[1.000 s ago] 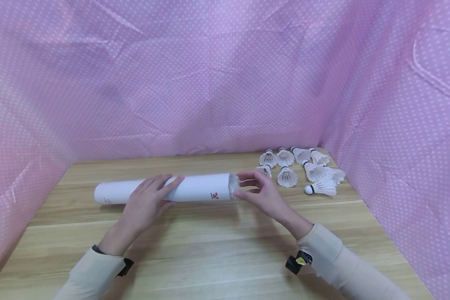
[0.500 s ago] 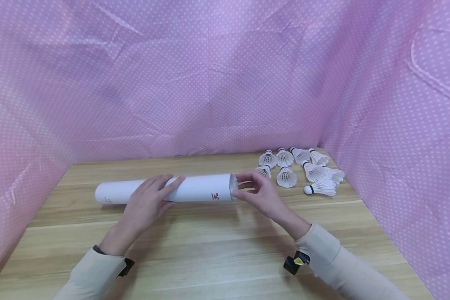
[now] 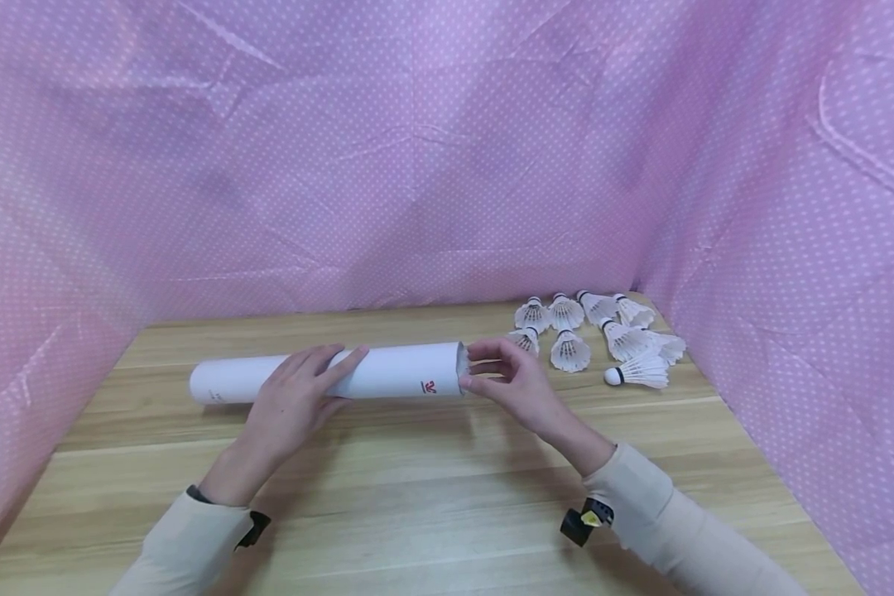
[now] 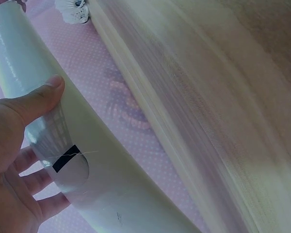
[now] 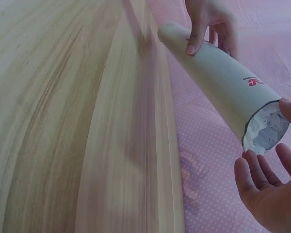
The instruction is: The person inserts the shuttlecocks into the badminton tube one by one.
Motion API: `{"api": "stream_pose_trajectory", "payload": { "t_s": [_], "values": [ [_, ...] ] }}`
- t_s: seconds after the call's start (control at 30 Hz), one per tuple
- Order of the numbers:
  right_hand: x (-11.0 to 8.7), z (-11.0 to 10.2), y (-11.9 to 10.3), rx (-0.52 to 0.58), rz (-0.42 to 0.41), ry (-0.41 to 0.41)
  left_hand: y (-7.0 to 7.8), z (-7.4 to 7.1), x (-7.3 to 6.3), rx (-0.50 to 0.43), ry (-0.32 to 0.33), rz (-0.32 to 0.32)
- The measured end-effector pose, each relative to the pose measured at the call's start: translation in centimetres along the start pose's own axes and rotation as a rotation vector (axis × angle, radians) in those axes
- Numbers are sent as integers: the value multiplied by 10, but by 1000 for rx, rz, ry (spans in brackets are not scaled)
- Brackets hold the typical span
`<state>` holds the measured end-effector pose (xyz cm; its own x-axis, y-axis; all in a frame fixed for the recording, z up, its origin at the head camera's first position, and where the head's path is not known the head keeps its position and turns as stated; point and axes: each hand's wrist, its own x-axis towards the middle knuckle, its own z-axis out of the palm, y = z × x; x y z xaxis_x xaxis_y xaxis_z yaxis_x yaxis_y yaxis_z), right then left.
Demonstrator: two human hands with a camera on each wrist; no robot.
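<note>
A white shuttlecock tube with a small red logo lies sideways across the table. My left hand grips its middle from above, the thumb on one side and fingers curled round the other. At the tube's right mouth is my right hand, thumb and fingertips spread round the rim. Inside that mouth shows the white feather skirt of a shuttlecock, about level with the rim; its cork is hidden in the tube. The right fingertips are right at the rim's edge.
Several loose white shuttlecocks lie at the table's back right; the nearest one is on its side, cork to the left. The wooden table is bordered at the back and sides by a pink dotted curtain.
The feather skirt stuck out of the tube's right mouth and has gone further in. My right hand has followed slightly leftward. The left hand keeps its hold; the loose shuttlecocks lie still.
</note>
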<state>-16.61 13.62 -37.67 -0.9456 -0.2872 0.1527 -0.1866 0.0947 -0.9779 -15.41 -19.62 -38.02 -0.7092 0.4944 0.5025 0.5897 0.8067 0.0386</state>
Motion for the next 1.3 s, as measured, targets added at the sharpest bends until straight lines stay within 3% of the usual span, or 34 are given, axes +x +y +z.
{"api": "stream_pose_trajectory", "payload": {
  "t_s": [0.27, 0.57, 0.77, 1.03, 1.3],
  "values": [
    [-3, -8, 5, 23, 2, -21, -2, 0, -1, -5, 0, 2],
    [-17, -38, 25, -49, -51, -16, -8, -1, -6, 1, 4, 1],
    [-31, -76, 37, -120, -67, -20, -11, -4, -7, 4, 35, 1],
    [-50, -137, 34, -309, -105, -5, -14, -9, -10, 5, 35, -13],
    [-86, -200, 27, -492, -153, 107, -13, -6, -12, 8, 40, 4]
  ]
}}
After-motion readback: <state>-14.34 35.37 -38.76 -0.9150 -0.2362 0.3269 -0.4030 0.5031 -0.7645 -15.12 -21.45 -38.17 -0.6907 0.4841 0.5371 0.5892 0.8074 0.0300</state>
